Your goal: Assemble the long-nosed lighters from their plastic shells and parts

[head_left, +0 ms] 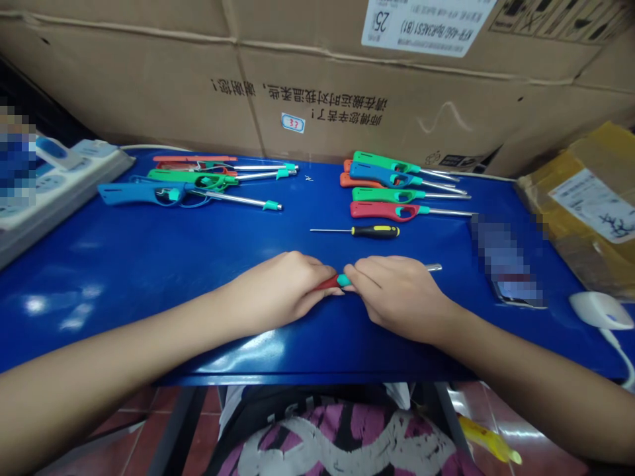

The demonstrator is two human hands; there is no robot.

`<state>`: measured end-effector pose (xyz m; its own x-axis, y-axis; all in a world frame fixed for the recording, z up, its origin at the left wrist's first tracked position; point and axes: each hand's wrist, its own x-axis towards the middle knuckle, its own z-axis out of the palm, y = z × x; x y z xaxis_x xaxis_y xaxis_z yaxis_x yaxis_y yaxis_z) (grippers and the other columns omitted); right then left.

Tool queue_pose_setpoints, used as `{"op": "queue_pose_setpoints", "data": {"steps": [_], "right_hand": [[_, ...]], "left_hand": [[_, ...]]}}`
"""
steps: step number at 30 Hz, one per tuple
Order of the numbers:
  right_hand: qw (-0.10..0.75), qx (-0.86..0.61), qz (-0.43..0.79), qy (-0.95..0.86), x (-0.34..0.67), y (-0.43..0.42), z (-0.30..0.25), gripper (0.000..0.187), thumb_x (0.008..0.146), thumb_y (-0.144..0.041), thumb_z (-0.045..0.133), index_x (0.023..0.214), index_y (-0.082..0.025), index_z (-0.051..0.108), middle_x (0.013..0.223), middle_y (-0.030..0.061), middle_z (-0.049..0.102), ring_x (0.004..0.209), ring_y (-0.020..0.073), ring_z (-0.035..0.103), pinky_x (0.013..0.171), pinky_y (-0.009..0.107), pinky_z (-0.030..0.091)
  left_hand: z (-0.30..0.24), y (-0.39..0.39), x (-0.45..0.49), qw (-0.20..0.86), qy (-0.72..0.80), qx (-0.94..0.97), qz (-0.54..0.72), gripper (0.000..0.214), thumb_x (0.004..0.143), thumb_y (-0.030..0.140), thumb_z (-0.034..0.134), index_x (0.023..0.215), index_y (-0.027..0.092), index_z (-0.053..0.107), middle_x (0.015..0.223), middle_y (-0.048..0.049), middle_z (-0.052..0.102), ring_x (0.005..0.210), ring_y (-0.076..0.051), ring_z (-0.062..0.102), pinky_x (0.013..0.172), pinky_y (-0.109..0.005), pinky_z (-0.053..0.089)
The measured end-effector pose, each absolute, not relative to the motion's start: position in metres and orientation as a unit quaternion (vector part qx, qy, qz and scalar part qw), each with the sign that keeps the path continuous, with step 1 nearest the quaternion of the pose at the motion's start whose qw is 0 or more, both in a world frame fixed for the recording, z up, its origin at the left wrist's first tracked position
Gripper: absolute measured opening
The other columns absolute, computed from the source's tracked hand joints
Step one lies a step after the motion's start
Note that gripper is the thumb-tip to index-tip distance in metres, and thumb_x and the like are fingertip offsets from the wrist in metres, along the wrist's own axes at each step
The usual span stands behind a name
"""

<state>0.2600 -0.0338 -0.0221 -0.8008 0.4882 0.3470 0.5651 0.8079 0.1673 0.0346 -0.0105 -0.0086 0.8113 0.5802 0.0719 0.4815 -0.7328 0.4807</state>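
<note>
The purple garment [342,443] bears bold black and pale-grey patterning; forearms [143,350] and hands [401,291] are bare.

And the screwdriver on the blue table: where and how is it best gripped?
I'd take the screwdriver by its black-and-yellow handle, from above and the near side, probably with the right hand, which is closest to it. The handle is the thick end and points right; the shaft is thin. A red lighter lies just beyond, crowding the far side.

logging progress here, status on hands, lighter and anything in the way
Left hand gripping red utility lighter by its handle. Right hand around its metal tube. Black-and-yellow screwdriver lies beyond, touching neither hand.
</note>
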Motion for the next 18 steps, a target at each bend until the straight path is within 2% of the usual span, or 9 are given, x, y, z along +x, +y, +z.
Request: {"op": "queue_pose_setpoints", "data": {"steps": [4, 8, 13, 15, 18], "right_hand": [[0.145, -0.276, -0.112, -0.944, 0.259, -0.035, -0.026, 0.027, 0.095, -0.008, 0.042, 0.095, -0.01, 0.069, 0.08, 0.0087, 0.068, 0.068, 0.0189, 0.056, 0.059, 0.033, 0.034], [0.12, -0.297, -0.057, -0.946, 0.26, -0.031, -0.028, 0.024, 0.095, -0.011, 0.044, 0.092, -0.012, 0.068, 0.08, 0.0078, 0.068, 0.067, 0.0187, 0.056, 0.06, 0.033, 0.035], [0.128, -0.365, 0.071, -0.919, 0.259, -0.025, -0.024, 0.02, 0.1, -0.025, 0.048, 0.096, -0.016, 0.065, 0.085, 0.0048, 0.068, 0.075, 0.0182, 0.062, 0.064, 0.03, 0.039], [0.137, -0.4, 0.113, -0.899, 0.262, -0.022, -0.023, 0.015, 0.099, -0.027, 0.051, 0.099, -0.018, 0.063, 0.09, 0.0039, 0.068, 0.08, 0.0181, 0.063, 0.066, 0.028, 0.041], [0.143, -0.441, 0.125, -0.877, 0.27, -0.015, -0.021, 0.009, 0.096, -0.026, 0.056, 0.1, -0.019, 0.061, 0.095, 0.0041, 0.067, 0.084, 0.0185, 0.062, 0.069, 0.028, 0.043]], "left_hand": [[-0.007, -0.009, 0.034, 0.252, 0.274, 0.922, 0.105, 0.025, 0.101, 0.023, 0.056, 0.08, 0.015, 0.067, 0.073, -0.0029, 0.068, 0.064, -0.015, 0.065, 0.058, -0.025, 0.043], [-0.006, -0.014, 0.036, 0.18, 0.309, 0.932, 0.063, 0.028, 0.102, 0.03, 0.054, 0.083, 0.014, 0.067, 0.076, -0.0049, 0.069, 0.066, -0.019, 0.068, 0.057, -0.028, 0.045], [-0.004, -0.015, 0.039, 0.086, 0.343, 0.935, 0.035, 0.025, 0.104, 0.03, 0.05, 0.1, 0.015, 0.07, 0.086, -0.0056, 0.07, 0.073, -0.023, 0.07, 0.059, -0.031, 0.048], [-0.004, -0.011, 0.034, 0.072, 0.335, 0.937, 0.059, 0.026, 0.102, 0.035, 0.054, 0.111, 0.017, 0.069, 0.092, -0.0051, 0.07, 0.082, -0.025, 0.07, 0.065, -0.033, 0.051], [-0.006, 0.002, 0.021, 0.085, 0.334, 0.934, 0.091, 0.041, 0.094, 0.041, 0.067, 0.129, 0.021, 0.064, 0.108, -0.0052, 0.07, 0.095, -0.025, 0.07, 0.072, -0.032, 0.052]]}}
